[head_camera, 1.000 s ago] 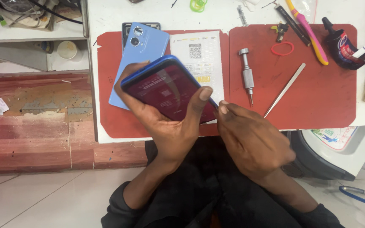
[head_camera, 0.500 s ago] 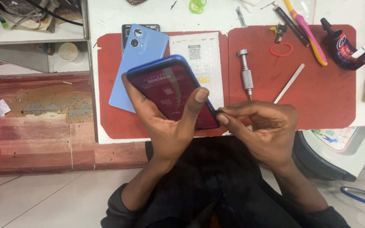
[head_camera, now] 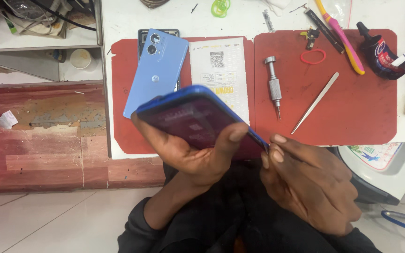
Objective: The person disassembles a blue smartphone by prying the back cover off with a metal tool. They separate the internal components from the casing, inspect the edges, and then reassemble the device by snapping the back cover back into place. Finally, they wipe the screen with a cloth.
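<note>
The left hand (head_camera: 198, 157) cradles the phone (head_camera: 198, 122), thumb pressed on its glass to steady it; right hand (head_camera: 312, 185) fingertips (head_camera: 275, 147) pinch something thin at its corner edge.

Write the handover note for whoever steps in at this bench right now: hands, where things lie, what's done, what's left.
Left hand: grips the blue-edged phone, tilted above the table edge, thumb on its dark screen.
Right hand: fingertips pinched at the phone's lower right corner; whether they hold a tool cannot be told.
On the red mats: light blue back cover, printed paper sheet, metal screwdriver, tweezers, red ring.
Done: the light blue cover lies off on the mat.
Left: the held phone's corner is still being worked; screwdriver and tweezers lie unused.
</note>
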